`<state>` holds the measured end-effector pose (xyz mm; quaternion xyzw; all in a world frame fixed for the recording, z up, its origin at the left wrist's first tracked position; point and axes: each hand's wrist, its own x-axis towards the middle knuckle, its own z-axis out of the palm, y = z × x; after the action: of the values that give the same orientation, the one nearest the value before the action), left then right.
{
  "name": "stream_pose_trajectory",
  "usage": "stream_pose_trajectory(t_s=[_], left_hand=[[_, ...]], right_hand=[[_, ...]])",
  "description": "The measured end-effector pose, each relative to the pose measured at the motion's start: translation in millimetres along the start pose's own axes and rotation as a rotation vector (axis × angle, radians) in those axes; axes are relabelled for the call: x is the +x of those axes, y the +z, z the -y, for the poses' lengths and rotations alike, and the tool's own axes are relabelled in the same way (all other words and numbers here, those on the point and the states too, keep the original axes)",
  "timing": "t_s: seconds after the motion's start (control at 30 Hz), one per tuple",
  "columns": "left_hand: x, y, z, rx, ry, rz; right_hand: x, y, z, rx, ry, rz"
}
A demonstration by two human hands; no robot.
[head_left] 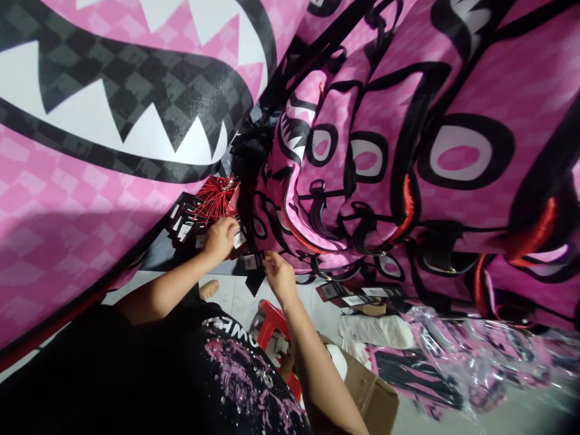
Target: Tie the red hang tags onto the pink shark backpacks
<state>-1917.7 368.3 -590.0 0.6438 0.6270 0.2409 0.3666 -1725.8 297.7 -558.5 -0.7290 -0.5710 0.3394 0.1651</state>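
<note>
My left hand [221, 238] is closed at the near side of a bunch of red strings [217, 199], with its fingertips pinched beside a small white label. What it holds is too small to make out. To its right my right hand [278, 275] has its thumb and fingers pinched near a black tag with a white label [251, 261]; I cannot tell whether it grips the tag. Several dark tags [183, 223] lie fanned out left of the strings. Pink bags [339, 145] with eye and teeth prints stand just beyond my right hand.
A big pink bag [90, 199] with a toothed mouth print fills the left. Below right are a red stool [270, 317], a cardboard box [374, 396] and plastic-wrapped pink items [480, 362]. More tags [357, 298] lie beneath the bags.
</note>
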Motion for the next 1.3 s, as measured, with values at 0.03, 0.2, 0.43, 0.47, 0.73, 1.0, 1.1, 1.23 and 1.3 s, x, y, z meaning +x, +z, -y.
stream_pose_trajectory(t_s=[0.03, 0.2, 0.43, 0.47, 0.73, 1.0, 1.1, 1.23, 1.3], left_hand=[[11.2, -8.6, 4.2, 0.054, -0.085, -0.078], [58.8, -24.2, 10.4, 0.272, -0.339, -0.043], [67.1, -36.4, 19.0, 0.202, -0.350, 0.030], [66.6, -39.7, 20.0, 0.201, -0.346, 0.032], [40.2, -53.6, -3.1, 0.176, -0.219, 0.214], [-10.4, -70.3, 14.8, 0.026, 0.043, 0.022], [-11.9, -63.8, 9.4, -0.207, 0.114, 0.072], [-9.6, -38.5, -23.2, -0.197, 0.266, 0.180], [-8.1, -24.3, -38.7, -0.072, 0.324, 0.219]], right_hand=[[-0.3, 1.7, 11.2, -0.139, -0.003, -0.013], [31.0, 21.7, 65.8, -0.360, -0.087, 0.021], [112.1, 57.8, 99.1, 0.050, -0.141, 0.054], [121.4, 63.0, 102.6, 0.070, -0.133, 0.063], [180.2, 90.8, 122.1, 0.164, 0.000, 0.058], [89.0, 29.7, 95.3, 0.136, -0.237, -0.127], [16.3, -14.2, 57.0, -0.250, -0.146, -0.385], [-28.8, -49.6, 15.6, -0.625, -0.017, -0.352], [-33.1, -53.5, 2.3, -0.567, -0.066, -0.334]])
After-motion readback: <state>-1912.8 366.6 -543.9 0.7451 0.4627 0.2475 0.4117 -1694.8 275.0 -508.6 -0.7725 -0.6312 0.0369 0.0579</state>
